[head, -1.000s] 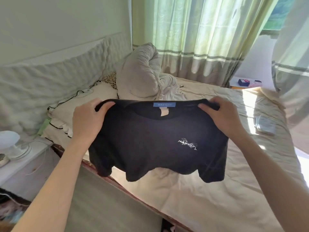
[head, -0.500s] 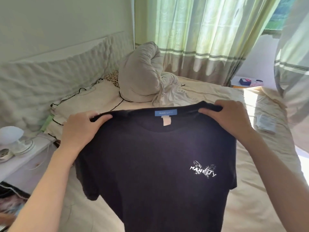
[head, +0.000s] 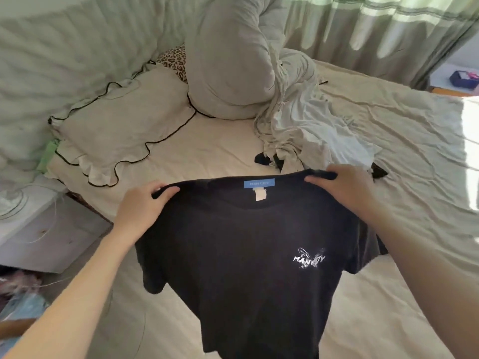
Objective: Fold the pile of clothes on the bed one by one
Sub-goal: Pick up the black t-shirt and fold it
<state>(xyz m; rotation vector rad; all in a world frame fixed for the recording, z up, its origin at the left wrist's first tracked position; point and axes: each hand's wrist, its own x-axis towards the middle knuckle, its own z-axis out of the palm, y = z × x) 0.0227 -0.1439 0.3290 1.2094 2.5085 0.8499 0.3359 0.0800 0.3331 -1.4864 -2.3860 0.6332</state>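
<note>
Above the bed's (head: 207, 141) near edge, the left hand (head: 141, 211) and right hand (head: 344, 189) each pinch a shoulder of the hanging black T-shirt (head: 246, 268), the clothes pile (head: 305, 136) beyond.

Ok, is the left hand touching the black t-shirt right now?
Touching. The head view shows the left hand gripping the black t-shirt at its shoulder, thumb lying over the fabric edge.

Bed (head: 202, 146) with cream sheet fills most of frame; padded pale headboard (head: 64, 47) at 10 o'clock, frilled black-piped pillow (head: 124, 130) below it, rolled grey duvet (head: 233, 60) at 12. Green-and-grey striped curtains (head: 375, 29) at 1 o'clock, hard sun patch on sheet at 3. White nightstand (head: 44, 229) at 9.
</note>
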